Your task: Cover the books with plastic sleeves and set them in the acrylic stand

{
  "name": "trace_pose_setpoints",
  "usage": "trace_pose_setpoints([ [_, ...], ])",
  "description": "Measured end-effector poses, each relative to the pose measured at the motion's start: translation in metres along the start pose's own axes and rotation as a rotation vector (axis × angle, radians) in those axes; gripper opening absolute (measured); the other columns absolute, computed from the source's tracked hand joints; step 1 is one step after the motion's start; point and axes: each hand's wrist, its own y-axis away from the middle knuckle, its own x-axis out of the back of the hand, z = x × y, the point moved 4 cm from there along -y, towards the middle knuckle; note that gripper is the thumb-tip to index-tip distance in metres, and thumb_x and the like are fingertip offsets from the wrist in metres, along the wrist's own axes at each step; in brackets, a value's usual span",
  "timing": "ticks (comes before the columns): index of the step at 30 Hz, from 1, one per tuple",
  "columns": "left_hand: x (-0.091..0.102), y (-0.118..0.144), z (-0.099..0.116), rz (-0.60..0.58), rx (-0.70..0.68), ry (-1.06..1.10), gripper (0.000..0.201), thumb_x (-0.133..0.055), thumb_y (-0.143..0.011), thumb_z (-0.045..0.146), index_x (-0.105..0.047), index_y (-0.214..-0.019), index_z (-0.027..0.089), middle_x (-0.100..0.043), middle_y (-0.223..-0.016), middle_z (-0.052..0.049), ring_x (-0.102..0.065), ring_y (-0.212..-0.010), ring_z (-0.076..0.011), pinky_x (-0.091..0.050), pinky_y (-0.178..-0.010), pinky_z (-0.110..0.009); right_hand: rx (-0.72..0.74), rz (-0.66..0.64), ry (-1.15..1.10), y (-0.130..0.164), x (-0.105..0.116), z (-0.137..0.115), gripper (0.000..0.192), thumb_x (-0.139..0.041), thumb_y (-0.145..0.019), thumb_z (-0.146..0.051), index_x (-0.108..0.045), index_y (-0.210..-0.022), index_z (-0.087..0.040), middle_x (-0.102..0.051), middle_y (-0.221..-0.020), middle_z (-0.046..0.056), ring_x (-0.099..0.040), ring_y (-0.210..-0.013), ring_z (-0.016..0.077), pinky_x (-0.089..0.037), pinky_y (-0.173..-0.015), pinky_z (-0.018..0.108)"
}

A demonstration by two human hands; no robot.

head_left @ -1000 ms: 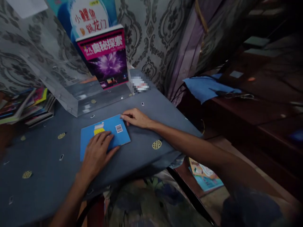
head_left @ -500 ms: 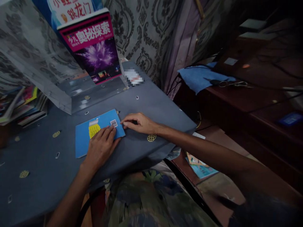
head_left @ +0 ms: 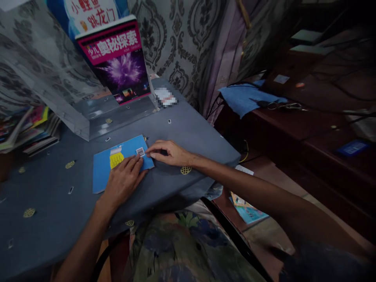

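A blue book (head_left: 101, 168) lies flat on the table, its back cover up, with a yellow patch and a white barcode label on it. My left hand (head_left: 125, 176) rests on the lower part of the cover, fingers stretched out and covering some of the yellow patch. From the right, my right hand (head_left: 169, 152) reaches over the book's right edge. Its fingers are bent, with a gap between thumb and forefinger, and the fingertips are beside the barcode. Nothing shows between them.
A clear stand (head_left: 80, 129) behind the book holds a magenta-and-purple book (head_left: 125, 70) in front of a taller blue one. Stacked books (head_left: 41, 135) sit at the left. Scissors (head_left: 289, 106) and a blue cloth (head_left: 249, 98) lie on the dark furniture at right.
My right hand has moved slightly left, from the book's right edge onto the cover near the barcode. My left hand stays on the book. The view has shifted a little.
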Motion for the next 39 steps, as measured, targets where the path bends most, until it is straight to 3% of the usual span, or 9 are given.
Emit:
trace_pose_setpoints([
  [12,0.008,-0.006,-0.004,0.024,-0.013,0.058,0.034,-0.041,-0.105,0.024,-0.070,-0.116,0.010,-0.077,-0.112,-0.015,-0.072,-0.103,-0.0279,-0.061,-0.081,-0.040,-0.010,0.008,-0.071,0.002,0.003,-0.008,0.026,-0.053,-0.098,-0.027,-0.072,-0.110,-0.014,-0.072,-0.098,0.008,-0.066,-0.088,0.0171,-0.054,-0.084,0.034],
  [16,0.007,-0.006,-0.003,0.007,-0.002,0.071,0.035,-0.040,-0.105,0.023,-0.070,-0.118,0.012,-0.076,-0.114,-0.014,-0.072,-0.106,-0.0278,-0.061,-0.083,-0.041,0.078,0.004,-0.043,0.002,0.003,-0.010,0.023,-0.053,-0.098,-0.024,-0.074,-0.103,-0.017,-0.075,-0.097,0.007,-0.066,-0.093,0.0183,-0.054,-0.088,0.037],
  [21,0.004,-0.001,0.000,0.015,0.008,0.045,0.038,-0.040,-0.105,0.029,-0.069,-0.119,0.008,-0.075,-0.118,-0.016,-0.070,-0.108,-0.0286,-0.060,-0.087,-0.041,0.251,-0.035,0.178,0.010,-0.004,-0.016,0.026,-0.053,-0.100,-0.022,-0.075,-0.094,-0.012,-0.078,-0.103,0.012,-0.066,-0.099,0.0214,-0.055,-0.090,0.038],
  [26,0.004,0.001,-0.002,-0.005,0.041,0.094,0.038,-0.042,-0.105,0.033,-0.069,-0.119,0.011,-0.074,-0.120,-0.014,-0.069,-0.110,-0.0269,-0.059,-0.090,-0.040,0.266,-0.080,0.494,0.024,-0.011,-0.026,0.027,-0.050,-0.102,-0.021,-0.073,-0.115,-0.014,-0.076,-0.115,0.010,-0.064,-0.111,0.0248,-0.053,-0.092,0.043],
  [30,-0.004,0.007,-0.025,-0.059,0.114,0.168,0.038,-0.040,-0.106,0.035,-0.066,-0.126,0.016,-0.072,-0.126,-0.011,-0.066,-0.114,-0.0252,-0.055,-0.097,-0.041,0.234,-0.052,0.599,0.030,-0.016,-0.029,0.028,-0.049,-0.103,-0.020,-0.072,-0.117,-0.015,-0.074,-0.121,0.011,-0.065,-0.111,0.0242,-0.054,-0.090,0.042],
  [34,-0.013,0.020,-0.074,-0.145,0.298,0.121,0.045,-0.037,-0.105,0.040,-0.062,-0.134,0.016,-0.067,-0.134,-0.015,-0.062,-0.121,-0.0312,-0.052,-0.100,-0.049,0.216,-0.042,0.663,0.031,-0.024,-0.034,0.029,-0.049,-0.101,-0.018,-0.073,-0.117,-0.017,-0.073,-0.122,0.011,-0.066,-0.113,0.0249,-0.053,-0.095,0.046],
  [37,-0.015,0.033,-0.105,-0.264,0.491,0.086,0.048,-0.037,-0.104,0.042,-0.060,-0.137,0.016,-0.067,-0.131,-0.015,-0.065,-0.114,-0.0324,-0.055,-0.092,-0.047,0.176,-0.029,0.725,0.030,-0.032,-0.041,0.026,-0.053,-0.100,-0.021,-0.072,-0.116,-0.015,-0.074,-0.119,0.013,-0.066,-0.113,0.0273,-0.052,-0.099,0.049],
  [39,-0.012,0.038,-0.111,-0.317,0.569,0.082,0.048,-0.036,-0.103,0.042,-0.061,-0.137,0.018,-0.068,-0.126,-0.015,-0.067,-0.110,-0.0307,-0.057,-0.082,-0.041,0.150,-0.028,0.772,0.030,-0.038,-0.046,0.025,-0.057,-0.099,-0.024,-0.071,-0.116,-0.013,-0.074,-0.119,0.014,-0.065,-0.113,0.0292,-0.051,-0.101,0.050],
])
